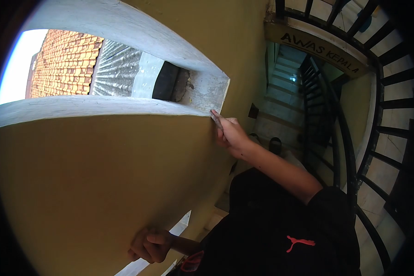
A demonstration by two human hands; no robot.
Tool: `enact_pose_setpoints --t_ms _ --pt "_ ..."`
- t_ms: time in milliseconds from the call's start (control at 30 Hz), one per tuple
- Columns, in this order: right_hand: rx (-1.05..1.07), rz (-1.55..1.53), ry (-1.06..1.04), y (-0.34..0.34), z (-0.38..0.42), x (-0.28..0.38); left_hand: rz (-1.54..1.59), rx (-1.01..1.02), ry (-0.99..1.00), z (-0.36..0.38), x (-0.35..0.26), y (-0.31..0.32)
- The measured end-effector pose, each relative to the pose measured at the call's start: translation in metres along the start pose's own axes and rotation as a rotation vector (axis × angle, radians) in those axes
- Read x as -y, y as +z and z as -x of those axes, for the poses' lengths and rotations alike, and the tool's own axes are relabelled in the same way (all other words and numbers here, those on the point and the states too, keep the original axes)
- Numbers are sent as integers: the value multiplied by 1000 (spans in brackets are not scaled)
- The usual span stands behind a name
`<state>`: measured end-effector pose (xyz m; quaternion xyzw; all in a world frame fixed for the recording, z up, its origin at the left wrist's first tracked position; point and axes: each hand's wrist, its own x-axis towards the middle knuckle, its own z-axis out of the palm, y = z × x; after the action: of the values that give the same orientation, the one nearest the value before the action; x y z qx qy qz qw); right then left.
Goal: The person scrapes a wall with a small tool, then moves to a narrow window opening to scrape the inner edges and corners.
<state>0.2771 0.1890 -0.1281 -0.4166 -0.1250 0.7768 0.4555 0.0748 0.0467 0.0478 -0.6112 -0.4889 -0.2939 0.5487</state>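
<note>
My right hand (234, 136) pinches a small flat greyish piece (217, 122), perhaps folded sandpaper, though its kind is not plain. It rests against the lower corner of the white window recess (211, 89), where the frame meets the yellow-brown wall (92, 165). Lower in the view, my left hand (151, 244) is closed with curled fingers, close to the wall and a second white ledge (181, 223). The inside of that fist is hidden, so whether it holds anything cannot be seen.
Tiled stairs (280, 103) descend ahead, beside a black metal railing (347, 142). A low beam (319, 48) lettered "AWAS KEPALA" crosses above the stairs. Through the window opening show orange roof tiles (66, 62) and a grey corrugated sheet (117, 69).
</note>
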Motion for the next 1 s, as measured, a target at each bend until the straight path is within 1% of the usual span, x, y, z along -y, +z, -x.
enact_pose_setpoints --t_ms 33,67,167,200,300,333,433,467,567,600,667,700,733,833,867,933,967,1000 --pt "48 -39 18 7 10 6 -1 21 5 1 1 -4" --pt "58 -16 18 10 15 9 1 43 12 1 3 -6" --pt "-169 61 -13 -7 -11 -11 -8 -14 16 -1 1 -1" --pt "-156 156 -33 -9 -10 -7 -10 -13 6 -2 1 -1" --pt "82 -13 43 13 16 19 -4 -8 -17 -2 -1 -1" --pt "178 9 28 9 16 24 7 -19 -30 -2 -4 3" --pt "45 97 15 -12 -13 4 -13 14 -22 -1 0 -4" --pt "19 116 56 -17 -18 0 -25 25 -11 -1 1 -4" --pt "80 1 118 0 4 13 -9 -2 -14 -1 1 -3" --pt "113 34 82 -4 1 10 -9 13 -8 0 2 -3" --pt "62 184 40 -23 -11 2 -25 45 -12 1 3 -9" --pt "40 264 6 -26 -14 9 -22 24 -8 0 3 -8" --pt "-35 164 -5 -15 -12 4 -16 3 -2 -2 3 -5" --pt "60 97 2 -8 0 8 -11 -16 -11 -3 1 -5" --pt "60 168 -10 -14 -6 6 -11 -26 -28 -3 -1 -2" --pt "6 157 36 -23 -10 -2 -18 -13 -5 -4 -1 -6" --pt "-19 150 48 -24 -15 -2 -20 -17 6 -5 -1 -3" --pt "-37 64 42 -12 -9 0 -32 -25 6 -5 -1 -1"
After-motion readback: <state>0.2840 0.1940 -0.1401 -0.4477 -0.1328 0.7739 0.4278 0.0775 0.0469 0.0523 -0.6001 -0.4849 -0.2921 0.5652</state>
